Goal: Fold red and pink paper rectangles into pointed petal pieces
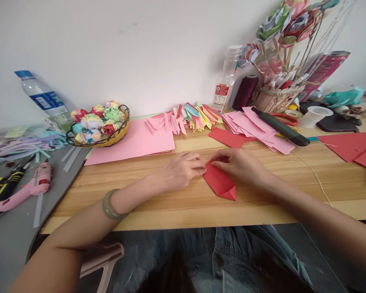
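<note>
A piece of folded red paper (220,182) lies on the wooden table in front of me, its lower right corner turned up in a small fold. My left hand (183,170) is closed at the paper's left corner, fingertips together on the edge. At the top corner, my right hand (242,166) pinches the same sheet between thumb and fingers. The right hand's knuckles hide part of the paper's upper right side. Just behind the hands is another red paper piece (228,137).
Pink sheets (134,142) and a flower basket (122,134) stand back left. Pink slips (256,128) lie under a black-handled cutter (280,127). Red papers (350,146) are at right. A pink glue gun (24,195) rests on the grey mat. The table's front edge (171,228) is near me.
</note>
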